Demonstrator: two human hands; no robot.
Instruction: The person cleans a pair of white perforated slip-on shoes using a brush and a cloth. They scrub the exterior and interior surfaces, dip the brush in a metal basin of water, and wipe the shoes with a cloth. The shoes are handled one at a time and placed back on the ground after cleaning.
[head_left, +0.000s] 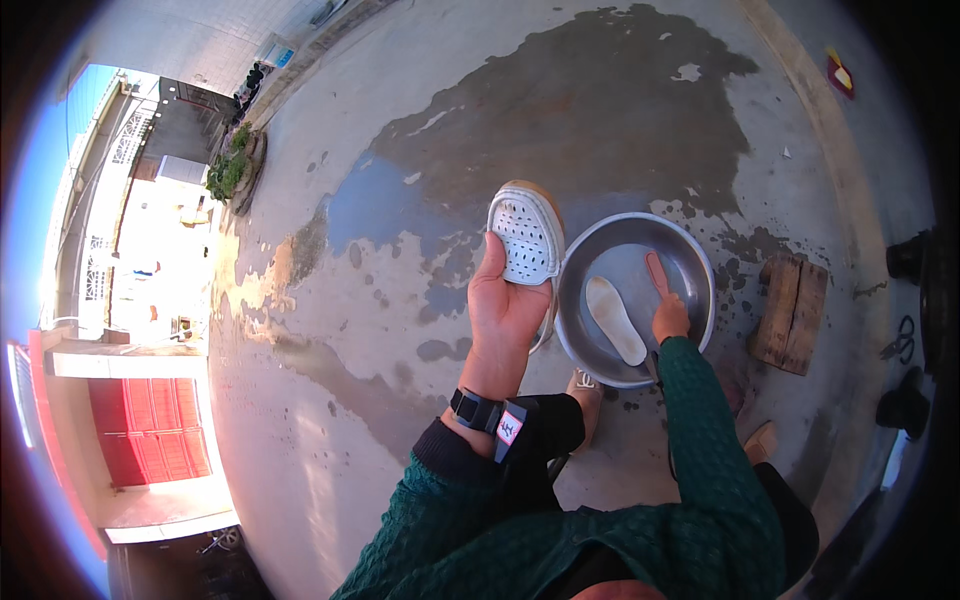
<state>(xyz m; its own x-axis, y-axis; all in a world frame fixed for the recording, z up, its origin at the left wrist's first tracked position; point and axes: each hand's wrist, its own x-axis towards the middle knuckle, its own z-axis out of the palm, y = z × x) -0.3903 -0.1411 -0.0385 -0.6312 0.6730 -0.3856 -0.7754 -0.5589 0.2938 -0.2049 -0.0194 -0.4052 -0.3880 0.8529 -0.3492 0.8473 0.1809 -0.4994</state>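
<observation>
My left hand (508, 307) grips a white perforated shoe (525, 236) with a tan sole edge, held up left of a metal basin (566, 330). The thumb lies along the shoe's near left side, and the fingers are hidden behind it. Over the basin, my right hand (671, 319) is closed on a salmon-coloured plastic brush (656, 272), its bristles out of sight. Inside the basin, a pale, stained insole (615, 319) lies left of that hand. I cannot tell how much water the basin holds.
To the right of the basin stands a split wooden block (791, 313). A wet patch (585, 112) spreads over the concrete ground (360, 322) beyond it. Scissors (900, 339) lie near the right rim. My shoes (589, 405) flank the basin's near side. Plants (231, 165) grow at far left.
</observation>
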